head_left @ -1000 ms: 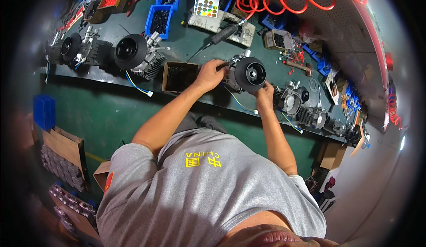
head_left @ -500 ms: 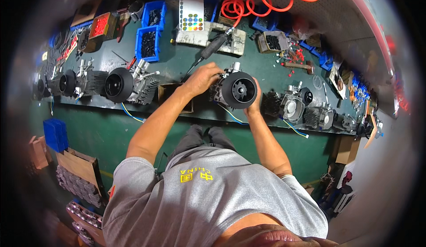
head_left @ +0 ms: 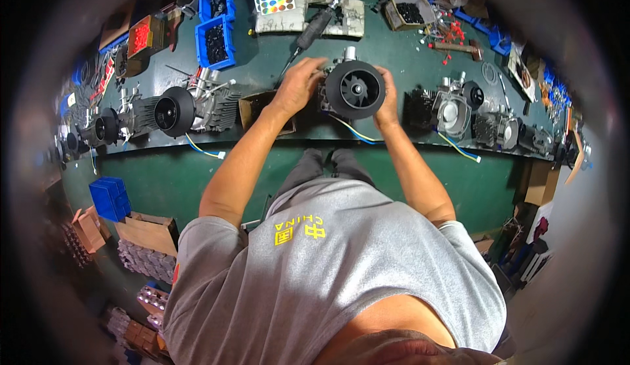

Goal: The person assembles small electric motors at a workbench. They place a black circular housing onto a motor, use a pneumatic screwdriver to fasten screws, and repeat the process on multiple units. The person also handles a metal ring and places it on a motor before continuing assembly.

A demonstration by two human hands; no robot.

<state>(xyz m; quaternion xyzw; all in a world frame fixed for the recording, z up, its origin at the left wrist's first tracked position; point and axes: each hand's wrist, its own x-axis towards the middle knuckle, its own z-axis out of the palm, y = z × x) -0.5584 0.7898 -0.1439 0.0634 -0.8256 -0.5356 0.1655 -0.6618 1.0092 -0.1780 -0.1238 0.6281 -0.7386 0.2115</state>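
Between my hands on the bench stands a blower unit (head_left: 355, 90), with a round black fan wheel facing me and a silver pipe stub on top. My right hand (head_left: 388, 101) wraps its right side, the fingers partly behind it. My left hand (head_left: 300, 84) is at its upper left, with bent fingers reaching the metal body; the fingertips are partly hidden. A blue and yellow wire lead (head_left: 354, 131) hangs from the unit over the bench edge. Beyond my left hand lies a dark air screwdriver (head_left: 315, 29) on a red coiled hose.
Similar blower units (head_left: 174, 112) line the bench at left, and opened housings (head_left: 451, 112) stand at right. Blue bins (head_left: 215, 42) of black parts, a small box (head_left: 408, 13) of black parts and a hammer (head_left: 459, 50) lie farther back. An open carton (head_left: 252, 112) sits beside my left wrist.
The whole view has shifted, so the bench appears higher in the picture. My left fingers have moved slightly away from the fitting on top of the unit. My right hand stays on its side.
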